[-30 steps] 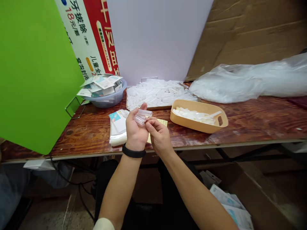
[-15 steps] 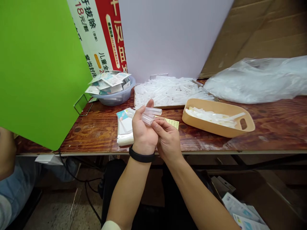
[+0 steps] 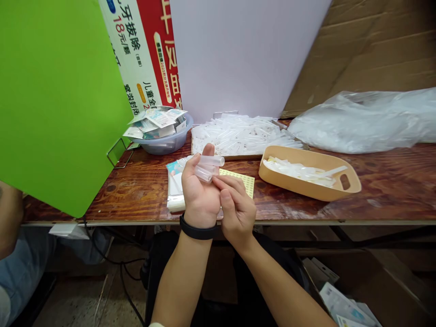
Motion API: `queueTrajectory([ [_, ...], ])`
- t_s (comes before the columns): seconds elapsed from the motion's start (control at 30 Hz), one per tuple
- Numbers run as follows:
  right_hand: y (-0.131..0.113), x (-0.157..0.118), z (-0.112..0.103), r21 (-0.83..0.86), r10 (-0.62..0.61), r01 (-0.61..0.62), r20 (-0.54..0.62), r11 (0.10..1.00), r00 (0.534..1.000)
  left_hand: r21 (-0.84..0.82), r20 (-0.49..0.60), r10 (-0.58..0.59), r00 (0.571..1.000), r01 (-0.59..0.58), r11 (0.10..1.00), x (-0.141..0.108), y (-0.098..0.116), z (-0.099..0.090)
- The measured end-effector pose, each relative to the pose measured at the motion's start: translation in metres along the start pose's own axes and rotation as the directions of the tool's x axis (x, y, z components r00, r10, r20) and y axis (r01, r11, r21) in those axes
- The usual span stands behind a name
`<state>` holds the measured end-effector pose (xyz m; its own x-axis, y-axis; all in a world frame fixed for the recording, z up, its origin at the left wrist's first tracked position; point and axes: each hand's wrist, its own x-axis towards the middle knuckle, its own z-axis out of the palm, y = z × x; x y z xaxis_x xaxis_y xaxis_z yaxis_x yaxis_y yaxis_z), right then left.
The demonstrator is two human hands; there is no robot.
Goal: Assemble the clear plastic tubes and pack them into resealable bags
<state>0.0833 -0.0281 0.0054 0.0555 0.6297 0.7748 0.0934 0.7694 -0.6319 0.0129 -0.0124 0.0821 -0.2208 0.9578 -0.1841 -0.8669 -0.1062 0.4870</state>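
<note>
Palm up, my left hand (image 3: 201,195) is closed around a few clear plastic tubes (image 3: 204,173), their open ends pointing right. My right hand (image 3: 238,206) is beside it, index fingertip at the end of the lower tube and fingers curled. Whether anything is inside the right hand's curl I cannot make out. Under and behind the hands lie a stack of printed packets (image 3: 175,190) and a yellow sheet of small stickers (image 3: 243,179), both partly hidden by the hands.
A tray heaped with clear tubes (image 3: 241,134) is at the back. To its left stands a blue bowl (image 3: 166,144) of packets; to the right, a tan basket (image 3: 309,190) with white strips and a plastic bag (image 3: 361,122). A green board (image 3: 61,100) rises at left. Another person's arm (image 3: 10,218) shows at far left.
My right thumb has drawn back from the tube ends, and its index finger now points at the lower tube. The tubes in my left hand have shifted slightly left.
</note>
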Motion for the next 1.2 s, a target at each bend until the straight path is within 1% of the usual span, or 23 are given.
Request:
queueTrajectory([
  [0.2,0.003,-0.001,0.004,-0.113,-0.163,0.167,0.043,0.979,0.986,-0.06,-0.012,-0.027,1.0,0.027,0.998,-0.004,0.007,0.001],
  [0.3,0.005,-0.002,0.005,-0.076,-0.199,0.202,0.039,0.976,0.979,-0.089,-0.008,-0.021,1.0,0.02,0.996,-0.005,0.009,0.0],
  [0.43,0.005,-0.002,0.006,0.114,-0.128,0.124,0.034,0.986,0.991,-0.108,0.002,0.002,1.0,-0.002,0.994,-0.006,0.011,-0.001],
  [0.53,0.005,-0.003,0.008,0.252,-0.027,0.02,0.022,0.967,0.999,-0.115,-0.009,0.02,1.0,-0.021,0.993,-0.006,0.012,-0.001],
  [0.63,0.005,-0.004,0.01,0.349,0.079,-0.082,0.022,0.933,0.997,-0.116,-0.028,0.014,1.0,-0.017,0.993,-0.005,0.012,0.001],
  [0.73,0.006,-0.004,0.012,0.401,0.145,-0.144,0.028,0.905,0.989,-0.11,-0.049,0.01,0.999,-0.016,0.994,-0.005,0.011,0.002],
  [0.87,0.007,-0.004,0.013,0.446,0.187,-0.177,0.022,0.877,0.982,-0.091,-0.035,0.012,0.999,-0.015,0.996,-0.006,0.012,0.0],
  [1.0,0.007,-0.003,0.014,0.497,0.229,-0.226,0.054,0.838,0.972,-0.096,-0.036,0.005,0.999,-0.008,0.995,-0.004,0.013,-0.003],
  [1.2,0.006,-0.002,0.017,0.622,0.307,-0.317,0.127,0.717,0.943,-0.094,0.015,-0.032,0.999,0.033,0.995,0.0,0.012,-0.008],
])
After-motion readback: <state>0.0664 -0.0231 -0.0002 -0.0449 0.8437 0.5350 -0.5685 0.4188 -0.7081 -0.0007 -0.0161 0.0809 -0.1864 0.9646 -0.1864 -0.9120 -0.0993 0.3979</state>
